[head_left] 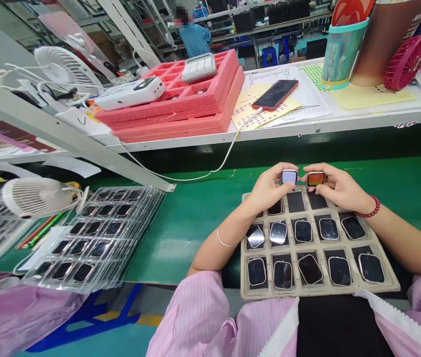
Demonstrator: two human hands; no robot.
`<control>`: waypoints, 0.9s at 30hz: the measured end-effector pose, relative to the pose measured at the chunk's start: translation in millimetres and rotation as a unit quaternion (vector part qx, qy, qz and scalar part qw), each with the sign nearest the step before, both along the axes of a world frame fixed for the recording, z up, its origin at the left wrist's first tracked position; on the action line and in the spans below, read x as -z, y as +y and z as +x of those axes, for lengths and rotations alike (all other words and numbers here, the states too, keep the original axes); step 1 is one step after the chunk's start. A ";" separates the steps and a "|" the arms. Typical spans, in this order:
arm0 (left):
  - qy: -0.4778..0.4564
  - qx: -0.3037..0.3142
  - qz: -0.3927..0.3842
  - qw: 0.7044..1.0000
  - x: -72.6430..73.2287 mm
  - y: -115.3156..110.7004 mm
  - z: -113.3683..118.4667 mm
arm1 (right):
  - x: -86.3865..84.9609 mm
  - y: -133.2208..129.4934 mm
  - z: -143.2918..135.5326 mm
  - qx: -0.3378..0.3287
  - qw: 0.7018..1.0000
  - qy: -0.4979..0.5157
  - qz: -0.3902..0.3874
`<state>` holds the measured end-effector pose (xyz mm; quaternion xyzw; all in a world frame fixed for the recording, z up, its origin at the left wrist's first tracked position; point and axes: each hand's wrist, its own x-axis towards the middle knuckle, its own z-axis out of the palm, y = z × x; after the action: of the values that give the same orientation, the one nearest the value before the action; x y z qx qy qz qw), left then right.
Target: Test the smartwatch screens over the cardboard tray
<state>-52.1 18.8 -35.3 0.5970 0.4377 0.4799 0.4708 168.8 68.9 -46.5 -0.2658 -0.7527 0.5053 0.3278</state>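
Observation:
My left hand [273, 187] pinches a smartwatch [289, 176] whose screen is lit pale blue. Another smartwatch [315, 178], showing an orange screen, is held between the thumb and fingers of my right hand [339, 187]. Both are raised side by side over the far edge of a beige compartment tray [270, 296]. Dark-screened watch faces lie in several of its compartments, some turned askew. Two far compartments under my hands, such as the dark-lined pocket [295, 202], hold no watch. My left forearm and hand hide part of the tray's far left corner.
Stacked clear trays [95, 243] of watch faces stand to the left, beside a white fan [37, 197]. A shelf [203, 138] above carries red foam trays [181, 111], a phone [275, 94] with a dangling white cable [229, 156], and a pink fan [407, 62]. Farther back is a person [194, 37].

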 end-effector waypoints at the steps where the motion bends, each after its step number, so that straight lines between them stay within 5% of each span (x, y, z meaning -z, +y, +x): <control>1: -0.006 0.000 -0.001 1.000 0.0 0.0 -0.1 | -0.2 -0.3 0.1 0.000 1.000 -0.002 -0.003; 27: -0.001 -0.004 -0.001 1.000 0.2 -0.4 -0.5 | 1.8 1.3 -0.1 -0.010 1.000 -0.005 0.002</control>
<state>-52.6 18.4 -35.5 0.5946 0.4397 0.4819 0.4700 168.7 70.1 -48.3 -0.2599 -0.7581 0.5055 0.3198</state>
